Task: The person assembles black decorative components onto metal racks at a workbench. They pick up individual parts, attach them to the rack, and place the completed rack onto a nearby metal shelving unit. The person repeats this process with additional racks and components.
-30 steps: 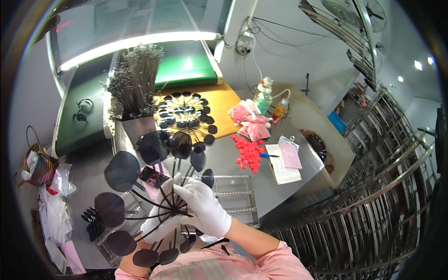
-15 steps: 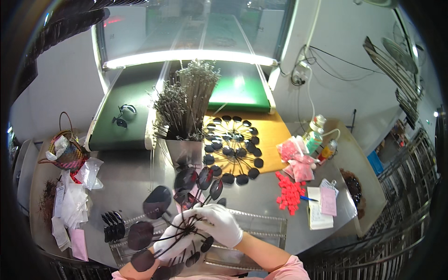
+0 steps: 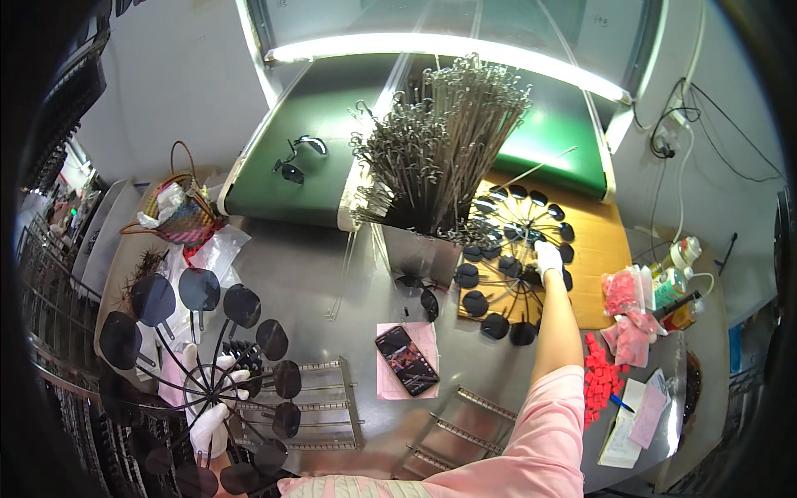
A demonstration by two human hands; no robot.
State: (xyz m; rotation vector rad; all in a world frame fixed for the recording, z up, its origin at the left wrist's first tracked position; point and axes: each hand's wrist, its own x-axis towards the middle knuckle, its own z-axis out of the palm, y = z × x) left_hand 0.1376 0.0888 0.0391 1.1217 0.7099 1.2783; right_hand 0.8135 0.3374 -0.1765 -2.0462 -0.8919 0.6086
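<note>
Off at the lower left, my white-gloved left hand (image 3: 214, 419) holds a wheel-shaped lens rack (image 3: 212, 390) near its hub. Its thin black arms spread outward, each ending in a dark rounded lens. My right arm stretches forward over the table. The gloved right hand (image 3: 547, 258) closes at the middle of other lens racks (image 3: 523, 286), which lie close together on a yellow board (image 3: 594, 282). Its fingertips are partly hidden among the black arms.
A metal bin (image 3: 422, 253) of hooked wires stands left of the board. Nearby are a phone (image 3: 407, 360) on pink paper, wire frames (image 3: 320, 407), red pieces (image 3: 599, 380), bottles (image 3: 668, 286), a notebook (image 3: 621, 423) and a woven basket (image 3: 184, 217). Dark lens pieces (image 3: 295, 158) lie on the green conveyor.
My hands have parted. The left one has carried the lens rack to the left; the right one has let go of it and reached forward to the racks on the board. The view has shifted.
</note>
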